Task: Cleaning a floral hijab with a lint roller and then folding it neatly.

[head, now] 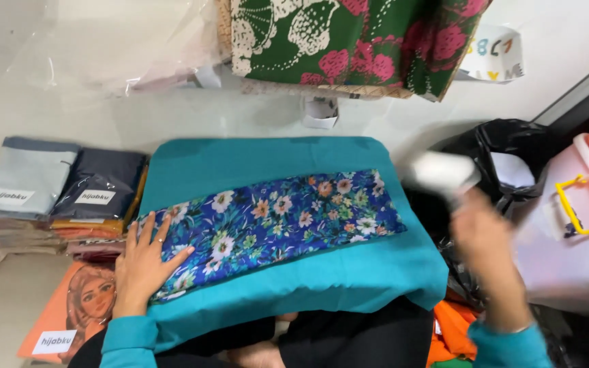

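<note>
Now the blue floral cloth lies folded across a teal board, its nine-o'clock end pressed under the flat, spread left hand. Off at three o'clock, the blurred right hand grips a white object, apart from the cloth.

Your view is evenly bright, shadows soft; right hand and white object motion-blurred, the rest sharp.

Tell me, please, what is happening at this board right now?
A person's left hand lies flat on a blue floral cloth spread along a teal padded board. The right hand, blurred, holds a white object beside the board's far end, off the cloth. Packaged folded fabrics are stacked to the left.
</note>
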